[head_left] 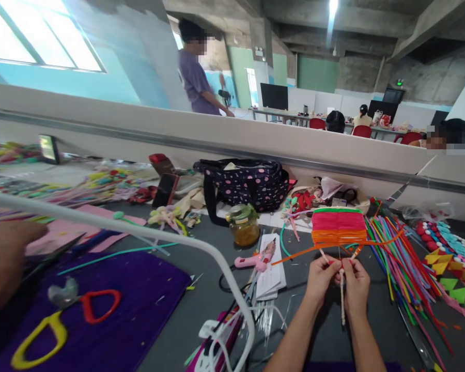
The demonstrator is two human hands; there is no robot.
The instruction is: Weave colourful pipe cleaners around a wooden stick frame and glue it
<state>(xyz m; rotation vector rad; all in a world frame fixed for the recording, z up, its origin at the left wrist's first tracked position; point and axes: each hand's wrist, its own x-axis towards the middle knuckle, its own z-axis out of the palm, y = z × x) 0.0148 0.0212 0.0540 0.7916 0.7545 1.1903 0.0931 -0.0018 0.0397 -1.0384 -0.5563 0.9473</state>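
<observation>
A small woven panel [339,227] of fuzzy stems, with green, pink and orange bands, lies on the dark table. A loose orange stem [300,253] sticks out from its lower edge. Both of my hands are just below the panel. My left hand [321,276] pinches by its left-hand cream cord, and my right hand [357,281] pinches by the right-hand one. The fingertips meet around something small and red that they partly hide. A braided cream cord [343,305] hangs down between the hands.
Colourful fuzzy stems [399,258] lie to the right. Left are a pink glue gun [258,261] on papers, a glass jar [243,226], and a white curved tube [201,242]. A co-worker's blurred hand [8,253] is above scissors [67,320] on purple cloth.
</observation>
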